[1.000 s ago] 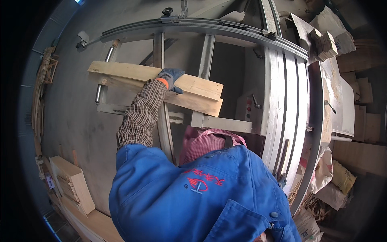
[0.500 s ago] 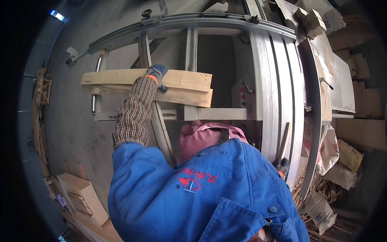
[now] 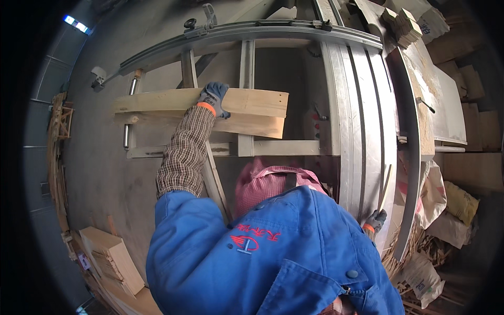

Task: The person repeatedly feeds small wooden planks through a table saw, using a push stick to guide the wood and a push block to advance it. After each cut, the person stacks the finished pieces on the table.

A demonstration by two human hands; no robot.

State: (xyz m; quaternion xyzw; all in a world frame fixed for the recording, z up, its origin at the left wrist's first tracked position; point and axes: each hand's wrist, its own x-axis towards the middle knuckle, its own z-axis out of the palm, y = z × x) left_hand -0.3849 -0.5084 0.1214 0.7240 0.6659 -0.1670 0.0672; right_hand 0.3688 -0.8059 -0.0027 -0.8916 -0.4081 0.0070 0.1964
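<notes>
fingers of the left hand (image 3: 213, 98) clamp over two pale boards (image 3: 257, 101) lying across the metal frame (image 3: 247, 68); those of the right hand (image 3: 375, 219) close on one thin wooden strip (image 3: 386, 187) over the grooved metal worktop (image 3: 352, 121).

At right we see a white sack (image 3: 433, 197) near a yellow sack (image 3: 462, 202); at lower left, pale stacked boards (image 3: 118, 254); along the dim left edge, perhaps long timber (image 3: 56, 173).
</notes>
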